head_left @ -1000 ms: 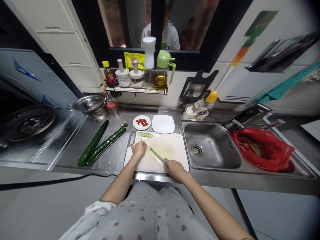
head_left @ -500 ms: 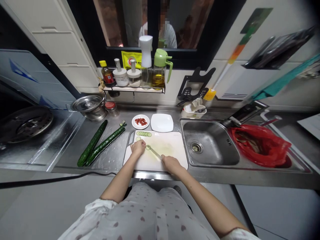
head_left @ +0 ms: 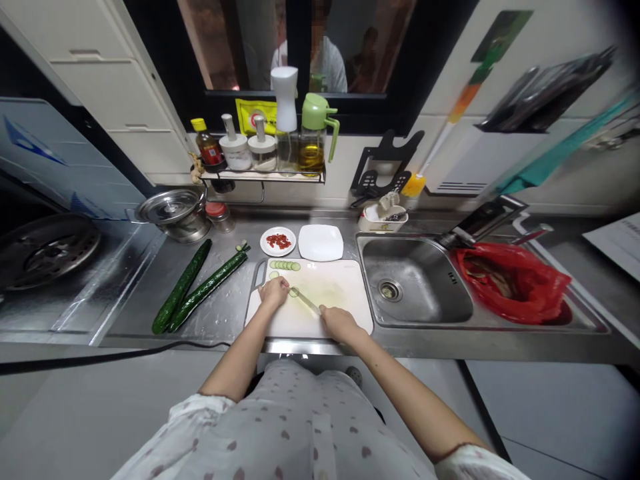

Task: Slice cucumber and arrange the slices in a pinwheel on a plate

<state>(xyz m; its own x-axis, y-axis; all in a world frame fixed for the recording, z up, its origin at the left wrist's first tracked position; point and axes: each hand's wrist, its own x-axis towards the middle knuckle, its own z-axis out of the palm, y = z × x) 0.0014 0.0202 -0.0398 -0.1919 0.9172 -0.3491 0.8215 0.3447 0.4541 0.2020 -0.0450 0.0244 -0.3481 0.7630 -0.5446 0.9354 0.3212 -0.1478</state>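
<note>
A white cutting board (head_left: 345, 283) with a grey handle lies on the counter in front of me. My right hand (head_left: 340, 324) is closed around the handle of a knife (head_left: 309, 304), whose blade points up-left across the board. Against the blade near its tip is a thin round cucumber slice (head_left: 294, 292). Just left of it, my left hand (head_left: 273, 292) has its fingers bent together, fingertips beside the slice; what is under them is hidden. A row of cucumber slices (head_left: 285, 265) lies along the board's top left, with a single slice (head_left: 273, 274) below it.
Two whole cucumbers (head_left: 207, 290) lie left of the board. Behind it stand a plate of chopped red pieces (head_left: 279, 241) and a white plate (head_left: 321, 242). The sink (head_left: 420, 267) and a red plastic bag (head_left: 515, 283) are right. A seasoning shelf (head_left: 265, 176) hangs above.
The view has shifted slightly, so everything sits a little further left. Both hands, the knife and the slice at its tip keep nearly the same places on the board.
</note>
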